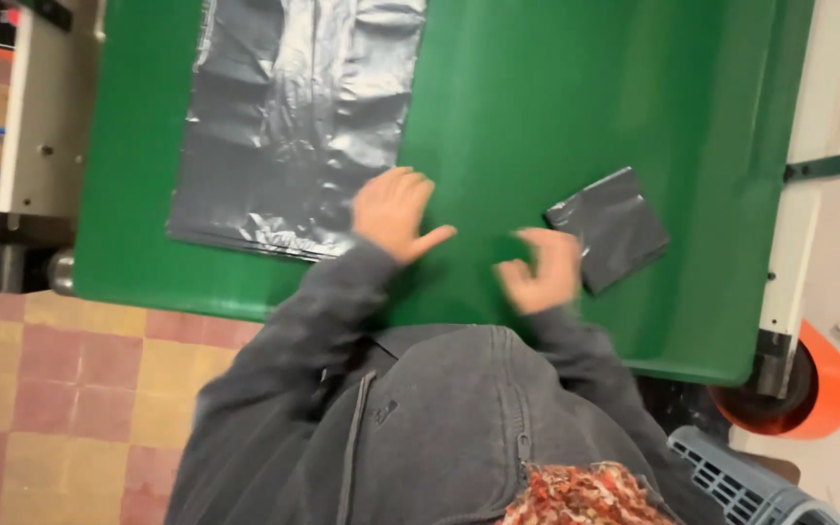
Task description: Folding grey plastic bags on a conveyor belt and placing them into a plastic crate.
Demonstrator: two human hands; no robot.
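Observation:
A large grey plastic bag (289, 117) lies spread flat on the green table (537, 97). My left hand (393, 212) rests palm down at the bag's near right corner, fingers apart and thumb out, holding nothing. A small folded grey bag (619, 226) lies to the right. My right hand (542, 272) hovers just left of it, blurred by motion, fingers loosely curled and empty, close to the folded bag's near edge. My grey hooded sleeves fill the bottom of the view.
The table's near edge runs from lower left to lower right. A white machine frame (46, 117) stands at the left over a tiled floor (70, 389). An orange roll (819, 384) and a grey plastic crate (746, 481) sit at the lower right.

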